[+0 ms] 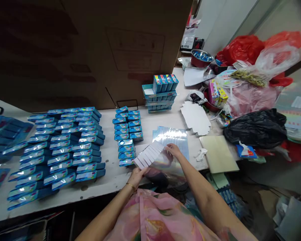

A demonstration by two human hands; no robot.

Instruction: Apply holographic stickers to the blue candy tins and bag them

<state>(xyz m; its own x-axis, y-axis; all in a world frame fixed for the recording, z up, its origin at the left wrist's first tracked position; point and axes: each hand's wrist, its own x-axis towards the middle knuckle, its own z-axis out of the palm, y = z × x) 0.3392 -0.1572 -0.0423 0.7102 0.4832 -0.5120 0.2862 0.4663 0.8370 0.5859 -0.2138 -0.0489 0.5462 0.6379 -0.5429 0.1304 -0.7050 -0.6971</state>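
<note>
A white sheet (149,154) divided into narrow strips is held at a slant over the table's front edge. The fingers of my left hand (137,176) are closed on its near left corner. At its far right end, the bent fingers of my right hand (174,150) pinch the edge. Beneath and beyond it lie shiny clear plastic sheets (174,139). Just left of the sheet, small blue boxes (126,155) stand in two short columns. What is printed on the strips is too small to read.
Rows of blue boxes (65,144) fill the left table. A display carton (158,97) of boxes stands against the large cardboard box (90,50). Right are white card cutouts (195,117), a cream stack (218,153), a black bag (257,129) and a metal bowl (201,60).
</note>
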